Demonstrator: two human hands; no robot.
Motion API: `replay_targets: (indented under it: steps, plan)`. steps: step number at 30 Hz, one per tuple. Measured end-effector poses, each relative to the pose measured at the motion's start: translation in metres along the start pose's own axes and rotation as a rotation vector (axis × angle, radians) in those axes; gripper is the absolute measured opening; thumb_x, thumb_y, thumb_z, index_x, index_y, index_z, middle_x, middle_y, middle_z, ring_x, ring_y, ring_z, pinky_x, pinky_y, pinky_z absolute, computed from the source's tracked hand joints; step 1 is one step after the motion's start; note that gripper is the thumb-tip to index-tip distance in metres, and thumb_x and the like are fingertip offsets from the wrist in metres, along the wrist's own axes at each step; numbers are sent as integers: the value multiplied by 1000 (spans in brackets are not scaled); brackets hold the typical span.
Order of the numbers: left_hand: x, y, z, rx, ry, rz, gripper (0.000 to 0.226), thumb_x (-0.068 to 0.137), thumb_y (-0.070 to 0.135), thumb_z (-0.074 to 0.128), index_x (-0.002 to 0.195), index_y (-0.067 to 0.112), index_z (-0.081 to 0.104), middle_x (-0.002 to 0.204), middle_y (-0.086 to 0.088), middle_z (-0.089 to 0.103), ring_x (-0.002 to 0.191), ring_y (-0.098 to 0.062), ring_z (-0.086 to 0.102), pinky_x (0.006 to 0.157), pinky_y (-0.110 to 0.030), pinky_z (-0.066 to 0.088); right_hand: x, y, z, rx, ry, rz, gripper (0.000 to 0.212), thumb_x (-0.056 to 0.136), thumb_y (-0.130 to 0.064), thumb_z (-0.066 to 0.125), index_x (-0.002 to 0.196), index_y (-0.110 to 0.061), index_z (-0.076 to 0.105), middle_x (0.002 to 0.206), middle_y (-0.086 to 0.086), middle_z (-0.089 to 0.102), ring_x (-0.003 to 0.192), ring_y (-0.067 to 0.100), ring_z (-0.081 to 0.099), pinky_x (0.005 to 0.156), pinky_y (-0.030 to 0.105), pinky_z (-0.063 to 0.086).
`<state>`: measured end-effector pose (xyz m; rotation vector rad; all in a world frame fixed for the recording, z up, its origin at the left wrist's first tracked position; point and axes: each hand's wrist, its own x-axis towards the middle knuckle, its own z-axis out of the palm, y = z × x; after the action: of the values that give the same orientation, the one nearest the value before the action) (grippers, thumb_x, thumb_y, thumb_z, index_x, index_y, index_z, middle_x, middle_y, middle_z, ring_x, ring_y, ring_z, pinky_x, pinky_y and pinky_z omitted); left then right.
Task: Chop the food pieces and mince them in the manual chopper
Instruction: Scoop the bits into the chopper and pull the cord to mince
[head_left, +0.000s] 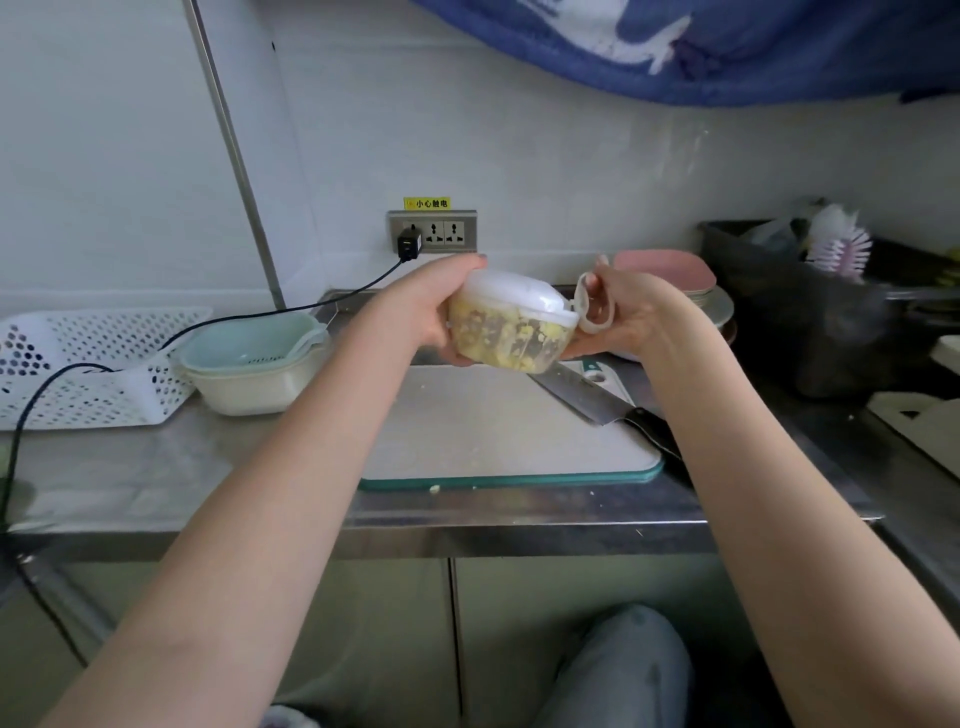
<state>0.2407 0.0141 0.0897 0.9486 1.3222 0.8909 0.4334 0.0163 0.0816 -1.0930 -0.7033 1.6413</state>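
Left hand (436, 312) gripping manual chopper (511, 327), right hand (618, 317) holding pull ring (592, 306), sticker (427, 203) "小心触电"

The chopper (511, 325) is held above the far edge of the board (498, 431), mid-frame, with the left hand (441, 306) on its left and the right hand (623, 317) on its right at the pull ring (592, 309). The board lies on the counter (182, 467). A knife (587, 397) rests on the board's right part. Bowls (254, 364) sit left of the board, a basket (78, 364) further left. Plates (675, 283) stand behind the right hand, a bin (810, 312) at right.
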Motion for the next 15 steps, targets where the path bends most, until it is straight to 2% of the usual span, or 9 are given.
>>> replay_targets:
  steps: [2,4,6,8,10,11,12,13,15]
  plan:
    - [0,-1,1,20,-3,-13,31,90,47,52,107,21,51,98,-8,60,80,-28,61,62,-41,48,-4,2,-1,-7,1,8,43,100,-44,34,66,-17,35,43,9,53,40,27,61,84,77,34]
    - [0,-2,0,37,-6,-23,29,92,47,51,104,21,51,93,-8,60,79,-29,60,62,-42,47,-7,4,-2,-18,-21,18,44,100,-44,34,65,-17,34,51,12,57,49,31,64,69,76,38]
    - [0,-3,0,48,-10,-32,29,92,46,51,104,20,51,90,-9,60,78,-29,60,61,-42,46,-11,6,-2,-33,-38,15,47,100,-44,33,62,-17,33,57,11,57,62,32,65,61,74,39]
    - [2,-6,0,39,-3,-18,29,93,44,51,106,19,52,96,-9,60,81,-29,60,60,-42,48,-10,8,0,-41,-36,-21,50,100,-44,32,59,-16,34,51,9,54,68,30,61,59,74,40]
    - [9,-14,0,16,24,67,21,95,38,52,104,19,55,105,-10,60,83,-26,60,61,-40,51,-4,14,2,-111,-1,-121,51,100,-43,35,57,-16,39,46,6,47,61,26,56,65,72,44]
    - [17,-21,0,28,49,148,15,97,32,51,100,20,58,108,-10,62,82,-23,60,64,-37,51,1,21,3,-198,26,-196,51,99,-43,38,56,-15,42,49,5,43,57,24,51,67,66,49]
    - [26,-31,-1,71,83,241,13,98,25,49,100,20,61,112,-12,63,81,-21,59,67,-33,47,6,31,4,-275,46,-259,49,98,-42,40,58,-15,45,52,4,41,54,23,45,66,55,53]
    - [37,-43,-3,147,114,332,18,99,18,45,105,20,63,119,-14,62,84,-20,57,70,-30,44,10,45,5,-328,55,-304,46,98,-42,40,61,-15,48,55,3,40,53,20,40,63,42,50]
    - [56,-68,-6,353,163,415,30,101,13,38,119,17,61,129,-13,58,102,-22,54,81,-28,39,17,77,2,-351,42,-313,43,98,-43,40,64,-18,49,59,2,43,56,19,41,64,34,39]
